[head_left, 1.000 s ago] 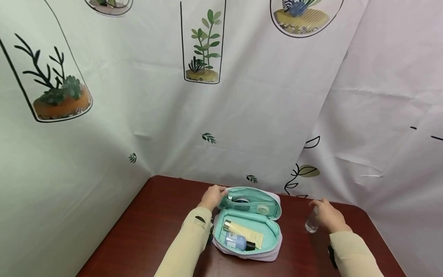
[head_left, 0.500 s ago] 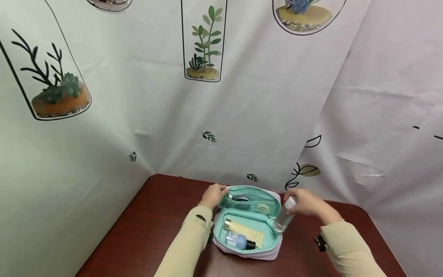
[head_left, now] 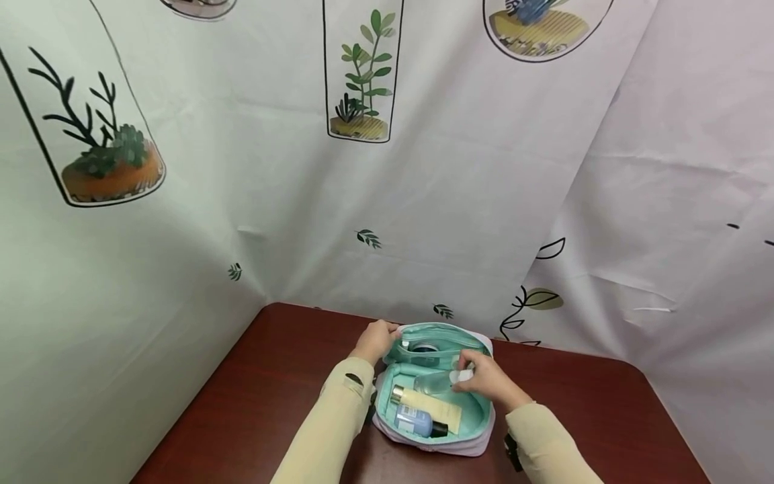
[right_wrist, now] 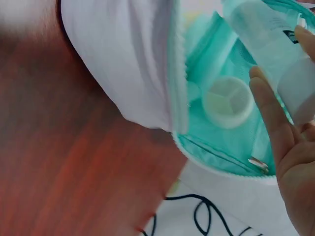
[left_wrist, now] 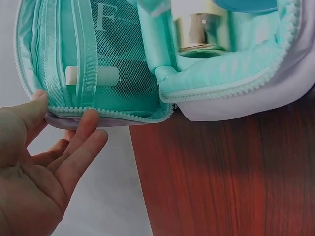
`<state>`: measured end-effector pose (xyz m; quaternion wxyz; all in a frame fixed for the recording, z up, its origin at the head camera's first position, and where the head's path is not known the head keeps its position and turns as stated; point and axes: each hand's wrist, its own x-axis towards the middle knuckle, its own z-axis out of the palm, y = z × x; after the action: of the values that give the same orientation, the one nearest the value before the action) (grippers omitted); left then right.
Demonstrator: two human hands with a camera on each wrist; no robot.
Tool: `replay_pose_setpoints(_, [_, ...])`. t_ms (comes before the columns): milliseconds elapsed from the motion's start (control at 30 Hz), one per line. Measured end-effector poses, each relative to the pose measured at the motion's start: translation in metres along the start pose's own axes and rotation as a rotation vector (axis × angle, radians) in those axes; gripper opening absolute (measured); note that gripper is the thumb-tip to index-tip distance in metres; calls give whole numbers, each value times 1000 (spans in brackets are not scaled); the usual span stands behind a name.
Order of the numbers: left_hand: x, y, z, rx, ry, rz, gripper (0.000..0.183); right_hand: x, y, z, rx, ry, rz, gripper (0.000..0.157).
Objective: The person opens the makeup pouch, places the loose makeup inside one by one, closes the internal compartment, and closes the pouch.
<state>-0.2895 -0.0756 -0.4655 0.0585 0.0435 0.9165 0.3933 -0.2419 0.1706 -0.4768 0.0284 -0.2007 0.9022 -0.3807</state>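
Note:
A toiletry bag [head_left: 478, 447], pale lilac outside and mint inside, lies unzipped with its lid raised at the back. At the lid's left corner, my left hand [head_left: 373, 341] pinches the zipped edge between thumb and fingers, as the left wrist view shows. My right hand [head_left: 488, 380] grips a clear bottle [head_left: 432, 383] by its white cap. That bottle lies tilted over the rear of the main compartment, behind a yellow tube [head_left: 435, 407] with a gold cap. In front of the tube rests a blue bottle [head_left: 413, 421] with a black cap.
The lid's mesh pocket contains a small white cylinder [left_wrist: 106, 76] and a round white-lidded jar [right_wrist: 227, 102]. Under the bag is a dark red wooden table [head_left: 260, 403], its back edge close to a printed cloth backdrop [head_left: 290, 202].
My right hand has carried the clear bottle leftward from the table's right side into the bag, tipping it from upright to nearly flat. The left hand stays at the lid.

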Motion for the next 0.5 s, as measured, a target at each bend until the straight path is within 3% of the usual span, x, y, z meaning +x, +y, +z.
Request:
replay_pose_setpoints(167, [0,3,-3,-3,-10,-19,33,7,0,14,46,-29,55,33])
replay_pose_setpoints(333, [0,4,-3,9,-16,-5,33,14,-8,26,-170,-74,40,28])
replay_pose_setpoints(500, [-1,5,-2,3,-17,-3,33,14,-10,36,-343,-87,80,28])
